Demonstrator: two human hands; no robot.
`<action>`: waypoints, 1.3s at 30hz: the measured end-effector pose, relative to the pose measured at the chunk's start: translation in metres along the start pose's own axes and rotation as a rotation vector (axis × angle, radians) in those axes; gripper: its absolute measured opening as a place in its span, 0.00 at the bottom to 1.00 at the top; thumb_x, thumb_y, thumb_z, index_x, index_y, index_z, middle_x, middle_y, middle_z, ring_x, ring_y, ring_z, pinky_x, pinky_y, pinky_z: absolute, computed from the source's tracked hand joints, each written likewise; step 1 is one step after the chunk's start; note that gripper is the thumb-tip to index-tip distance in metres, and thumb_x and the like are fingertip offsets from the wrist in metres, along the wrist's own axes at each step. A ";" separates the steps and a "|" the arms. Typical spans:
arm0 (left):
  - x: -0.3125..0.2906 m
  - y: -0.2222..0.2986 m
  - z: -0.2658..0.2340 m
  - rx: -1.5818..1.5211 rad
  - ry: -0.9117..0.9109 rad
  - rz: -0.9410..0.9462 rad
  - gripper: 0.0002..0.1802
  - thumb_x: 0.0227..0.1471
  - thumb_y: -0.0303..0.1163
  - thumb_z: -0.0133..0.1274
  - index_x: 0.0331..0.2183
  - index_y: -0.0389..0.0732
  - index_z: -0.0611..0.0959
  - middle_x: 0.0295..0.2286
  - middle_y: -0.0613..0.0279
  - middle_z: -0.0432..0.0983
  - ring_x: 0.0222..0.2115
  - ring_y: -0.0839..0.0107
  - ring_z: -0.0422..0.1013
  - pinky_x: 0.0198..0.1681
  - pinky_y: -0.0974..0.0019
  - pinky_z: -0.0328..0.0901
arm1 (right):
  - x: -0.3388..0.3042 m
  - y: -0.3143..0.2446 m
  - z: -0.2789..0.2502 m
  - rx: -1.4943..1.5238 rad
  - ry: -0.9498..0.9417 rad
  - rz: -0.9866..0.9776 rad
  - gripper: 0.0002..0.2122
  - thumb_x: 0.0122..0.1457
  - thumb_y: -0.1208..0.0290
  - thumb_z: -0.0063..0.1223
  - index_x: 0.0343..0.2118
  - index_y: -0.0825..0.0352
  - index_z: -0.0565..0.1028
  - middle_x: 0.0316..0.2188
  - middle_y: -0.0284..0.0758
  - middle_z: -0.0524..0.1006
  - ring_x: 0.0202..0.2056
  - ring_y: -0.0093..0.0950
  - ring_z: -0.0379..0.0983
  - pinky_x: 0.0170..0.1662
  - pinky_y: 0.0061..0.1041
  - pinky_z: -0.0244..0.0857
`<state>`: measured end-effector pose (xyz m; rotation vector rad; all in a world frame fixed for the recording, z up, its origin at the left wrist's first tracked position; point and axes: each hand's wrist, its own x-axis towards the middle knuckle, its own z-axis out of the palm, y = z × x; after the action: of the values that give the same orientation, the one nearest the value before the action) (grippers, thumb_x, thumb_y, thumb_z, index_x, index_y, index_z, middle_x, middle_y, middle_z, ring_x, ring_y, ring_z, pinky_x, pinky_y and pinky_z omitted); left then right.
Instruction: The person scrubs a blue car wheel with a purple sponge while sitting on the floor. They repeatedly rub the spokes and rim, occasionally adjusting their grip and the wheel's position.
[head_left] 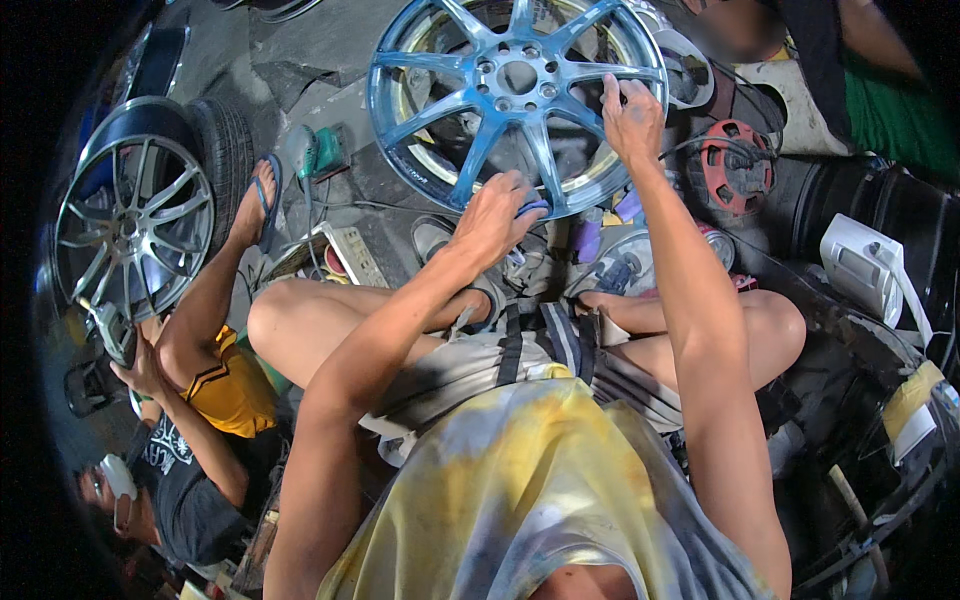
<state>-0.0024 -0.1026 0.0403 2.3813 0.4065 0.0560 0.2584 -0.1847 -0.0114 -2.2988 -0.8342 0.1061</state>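
Note:
A blue multi-spoke wheel rim [478,70] with whitish worn patches stands in front of me, tilted to face me. At its lower edge my left hand [492,222] is closed on a small purple-blue sanding pad [535,208] and presses it against the rim. My right hand [632,122] grips the rim's right side, its fingers curled at the outer end of a spoke and its fingertips dusty. Part of the pad is hidden under the left fingers.
Purple scraps [587,240] lie below the wheel. A green power sander [308,150] sits to the left, a red cable reel [737,167] to the right. At the left, a co-worker holds a tool [112,330] by a grey wheel [140,225]. Another person is at upper right.

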 end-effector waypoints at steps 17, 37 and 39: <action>0.000 -0.006 -0.015 0.082 -0.245 0.222 0.18 0.51 0.22 0.59 0.45 0.32 0.79 0.50 0.42 0.69 0.52 0.43 0.68 0.56 0.49 0.66 | -0.004 -0.004 0.001 -0.020 0.040 0.004 0.21 0.69 0.54 0.47 0.30 0.67 0.82 0.34 0.46 0.79 0.38 0.51 0.76 0.45 0.45 0.68; -0.001 0.044 0.041 0.026 0.209 -0.455 0.11 0.55 0.31 0.59 0.34 0.31 0.84 0.33 0.41 0.78 0.36 0.38 0.75 0.40 0.45 0.67 | -0.003 -0.012 -0.004 -0.021 0.008 0.046 0.22 0.69 0.54 0.46 0.31 0.70 0.83 0.36 0.48 0.81 0.40 0.51 0.78 0.46 0.47 0.70; -0.003 0.046 0.045 0.052 0.257 -0.427 0.11 0.55 0.31 0.59 0.34 0.31 0.84 0.33 0.41 0.77 0.36 0.38 0.75 0.40 0.45 0.67 | -0.003 -0.011 -0.003 -0.015 0.006 0.049 0.22 0.68 0.54 0.46 0.30 0.70 0.83 0.36 0.49 0.81 0.40 0.51 0.78 0.46 0.47 0.70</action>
<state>0.0140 -0.1645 0.0376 2.2929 1.0399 0.1567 0.2509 -0.1819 -0.0022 -2.3327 -0.7785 0.1153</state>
